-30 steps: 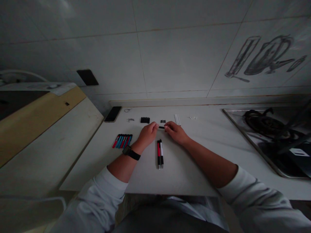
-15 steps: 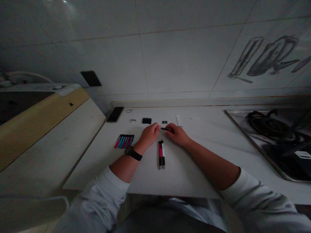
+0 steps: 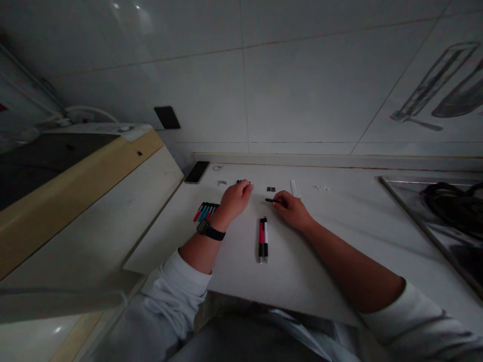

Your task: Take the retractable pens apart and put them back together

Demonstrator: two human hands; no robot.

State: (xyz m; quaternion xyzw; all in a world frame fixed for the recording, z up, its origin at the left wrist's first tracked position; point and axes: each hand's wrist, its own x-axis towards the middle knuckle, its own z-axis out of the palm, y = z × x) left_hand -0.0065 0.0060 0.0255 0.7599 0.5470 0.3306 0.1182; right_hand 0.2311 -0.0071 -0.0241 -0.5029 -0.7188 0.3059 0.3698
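My right hand (image 3: 292, 208) pinches a short black pen part (image 3: 270, 200), which sticks out to the left of the fingers. My left hand (image 3: 237, 198) is closed above a row of black pen grips (image 3: 239, 181) and mostly covers them. A tiny pale bit shows by its fingertips; whether they hold it I cannot tell. Below and between the hands lie a red-and-black pen (image 3: 261, 239) and a white-and-black pen (image 3: 266, 239), side by side. Red and blue pen barrels (image 3: 204, 211) with black ends lie beside my left wrist, partly hidden by it.
Along the back of the white counter (image 3: 234, 271) are small springs (image 3: 222, 183), small dark pieces (image 3: 270, 189), thin white refills (image 3: 295, 188) and small white bits (image 3: 321, 188). A phone (image 3: 196, 172) lies at the back left. A gas stove (image 3: 445, 216) stands at the right.
My hands have come apart. The left has moved back over the black grips, while the right keeps the black pen part. The view has turned left.
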